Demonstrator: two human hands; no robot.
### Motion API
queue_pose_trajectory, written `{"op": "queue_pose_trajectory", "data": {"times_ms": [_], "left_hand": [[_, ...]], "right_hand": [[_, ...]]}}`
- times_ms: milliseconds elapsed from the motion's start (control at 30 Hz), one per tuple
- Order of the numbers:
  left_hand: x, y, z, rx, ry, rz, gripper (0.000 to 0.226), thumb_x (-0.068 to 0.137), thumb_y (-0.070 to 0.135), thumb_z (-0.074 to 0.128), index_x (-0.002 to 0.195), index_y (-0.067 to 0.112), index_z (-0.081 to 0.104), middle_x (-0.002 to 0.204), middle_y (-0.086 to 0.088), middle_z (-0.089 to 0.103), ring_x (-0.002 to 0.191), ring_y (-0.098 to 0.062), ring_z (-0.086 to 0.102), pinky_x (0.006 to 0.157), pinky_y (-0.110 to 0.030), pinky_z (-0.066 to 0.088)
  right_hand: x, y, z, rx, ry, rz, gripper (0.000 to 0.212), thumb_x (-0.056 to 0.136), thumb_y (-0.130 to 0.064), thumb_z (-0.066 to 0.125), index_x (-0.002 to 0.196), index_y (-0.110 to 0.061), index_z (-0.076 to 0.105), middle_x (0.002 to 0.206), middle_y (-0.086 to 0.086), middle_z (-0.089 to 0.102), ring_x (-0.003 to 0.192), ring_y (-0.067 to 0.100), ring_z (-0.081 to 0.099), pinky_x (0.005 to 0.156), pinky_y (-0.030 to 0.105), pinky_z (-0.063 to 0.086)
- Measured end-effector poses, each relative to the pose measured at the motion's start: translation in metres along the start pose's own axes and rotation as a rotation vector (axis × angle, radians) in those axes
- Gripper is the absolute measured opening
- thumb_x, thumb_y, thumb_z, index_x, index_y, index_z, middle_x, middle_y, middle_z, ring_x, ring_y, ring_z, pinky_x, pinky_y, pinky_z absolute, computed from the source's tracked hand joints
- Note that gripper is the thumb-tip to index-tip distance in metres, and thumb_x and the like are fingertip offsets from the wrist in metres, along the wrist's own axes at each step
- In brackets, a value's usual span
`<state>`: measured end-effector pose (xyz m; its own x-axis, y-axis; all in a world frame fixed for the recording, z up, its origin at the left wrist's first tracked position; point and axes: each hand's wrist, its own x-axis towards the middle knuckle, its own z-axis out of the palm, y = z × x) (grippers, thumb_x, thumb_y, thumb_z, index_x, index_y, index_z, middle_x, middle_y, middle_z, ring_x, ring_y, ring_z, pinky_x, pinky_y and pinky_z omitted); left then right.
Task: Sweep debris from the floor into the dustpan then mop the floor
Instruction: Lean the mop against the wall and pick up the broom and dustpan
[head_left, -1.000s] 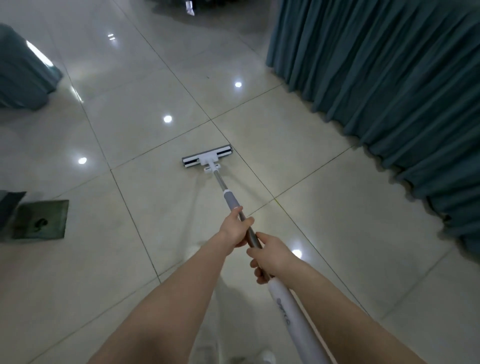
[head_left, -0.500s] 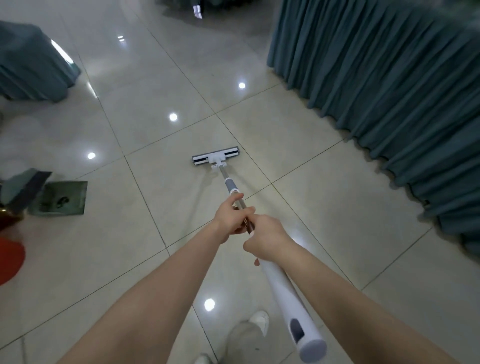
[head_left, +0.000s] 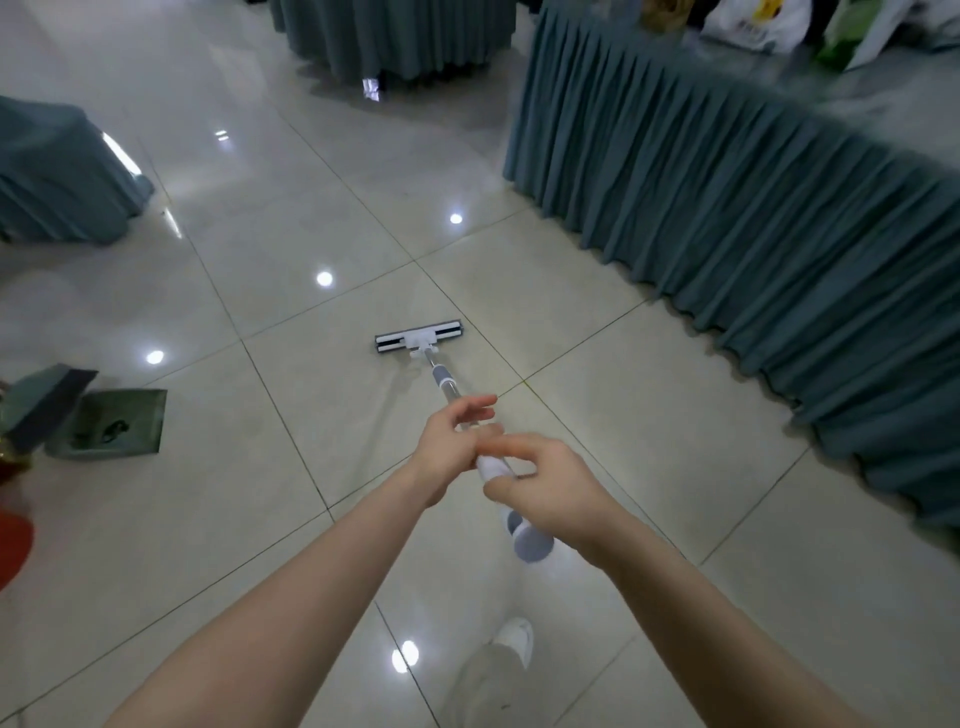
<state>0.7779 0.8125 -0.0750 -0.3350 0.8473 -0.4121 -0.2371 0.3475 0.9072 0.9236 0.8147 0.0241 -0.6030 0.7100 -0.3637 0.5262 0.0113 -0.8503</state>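
Mopped the floor near the skirted tabletop.
Held the mop with its head flat on a tile ahead; curled the right hand grip round the white handle; had the left hand grip slack, fingers straight, at the pole. Saw the dustpan well off left.

A flat mop is seen with its head down on the glossy tiled floor, its handle slanted back toward the person. The white grip is clasped by the right hand. The left hand is laid against the handle just ahead, fingers stretched out. A green dustpan is set well to the left, and a table draped in pleated teal cloth stands on the right.
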Motion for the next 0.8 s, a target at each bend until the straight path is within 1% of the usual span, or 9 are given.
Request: {"op": "queue_pose_trajectory", "data": {"times_ms": [100,167,267,367,533,600,667,733,800], "left_hand": [[-0.010,0.019,0.000,-0.030,-0.036,0.059,0.032,0.088,0.010,0.066,0.119,0.014,0.063,0.116,-0.008,0.062,0.097,-0.017,0.065,0.072,-0.025,0.055],[-0.015,0.035,0.004,-0.031,-0.056,0.092,0.029,0.089,0.013,0.065,0.118,0.011,0.064,0.104,-0.003,0.065,0.086,-0.011,0.064,0.062,-0.015,0.050],[-0.018,0.061,0.011,0.068,-0.063,0.147,0.024,0.093,0.006,0.051,0.112,0.012,0.065,0.091,0.001,0.067,0.070,0.001,0.063,0.057,-0.011,0.047],[-0.012,0.088,0.006,0.061,-0.051,0.152,0.025,0.088,0.000,0.045,0.096,0.013,0.065,0.083,-0.002,0.066,0.079,-0.012,0.063,0.060,-0.018,0.052],[0.020,0.134,-0.017,0.313,0.041,0.391,0.038,0.082,-0.013,0.050,0.109,0.009,0.063,0.104,-0.006,0.069,0.098,-0.020,0.065,0.079,-0.032,0.053],[0.035,0.155,-0.022,0.421,0.054,0.535,0.034,0.081,-0.005,0.062,0.110,0.013,0.064,0.105,0.000,0.070,0.100,-0.015,0.066,0.083,-0.027,0.052],[0.050,0.176,-0.024,0.464,0.082,0.606,0.031,0.080,0.012,0.071,0.106,0.028,0.064,0.101,0.013,0.069,0.098,-0.006,0.064,0.082,-0.022,0.050],[0.064,0.196,-0.023,0.465,0.151,0.657,0.027,0.079,0.026,0.070,0.099,0.041,0.060,0.095,0.022,0.067,0.092,0.001,0.061,0.079,-0.015,0.045],[0.079,0.212,-0.020,0.407,0.211,0.722,0.024,0.079,0.036,0.066,0.101,0.040,0.059,0.098,0.022,0.066,0.093,0.001,0.061,0.077,-0.008,0.041]], "right_hand": [[-0.019,-0.008,0.000,0.102,0.025,-0.083,0.024,0.083,-0.022,0.066,0.103,-0.035,0.072,0.107,-0.015,0.060,0.089,0.004,0.061,0.076,0.017,0.047],[-0.024,-0.011,0.000,-0.037,0.104,-0.187,0.033,0.085,-0.027,0.070,0.116,-0.037,0.066,0.121,-0.015,0.056,0.103,0.000,0.056,0.090,0.018,0.043],[-0.016,-0.023,-0.006,-0.228,0.224,-0.300,0.043,0.092,-0.023,0.062,0.129,-0.042,0.051,0.124,-0.010,0.055,0.107,0.008,0.052,0.092,0.024,0.043],[0.005,-0.038,-0.021,-0.269,0.291,-0.379,0.045,0.093,-0.024,0.059,0.129,-0.047,0.042,0.122,-0.013,0.054,0.106,0.009,0.054,0.090,0.028,0.047],[0.056,-0.073,-0.059,-0.288,0.281,-0.528,0.047,0.094,-0.029,0.060,0.127,-0.050,0.035,0.123,-0.014,0.056,0.105,0.010,0.057,0.088,0.027,0.048],[0.079,-0.095,-0.074,-0.283,0.262,-0.573,0.047,0.093,-0.029,0.060,0.125,-0.051,0.034,0.117,-0.014,0.057,0.104,0.011,0.058,0.086,0.028,0.049],[0.102,-0.119,-0.089,-0.285,0.248,-0.610,0.042,0.093,-0.030,0.060,0.123,-0.048,0.037,0.112,-0.011,0.057,0.101,0.012,0.059,0.083,0.029,0.051],[0.125,-0.145,-0.103,-0.320,0.225,-0.650,0.037,0.094,-0.032,0.059,0.125,-0.041,0.041,0.109,-0.006,0.060,0.095,0.014,0.060,0.078,0.025,0.050],[0.148,-0.171,-0.116,-0.403,0.210,-0.694,0.037,0.094,-0.035,0.058,0.128,-0.035,0.044,0.102,-0.006,0.059,0.090,0.014,0.058,0.068,0.019,0.042]]}}
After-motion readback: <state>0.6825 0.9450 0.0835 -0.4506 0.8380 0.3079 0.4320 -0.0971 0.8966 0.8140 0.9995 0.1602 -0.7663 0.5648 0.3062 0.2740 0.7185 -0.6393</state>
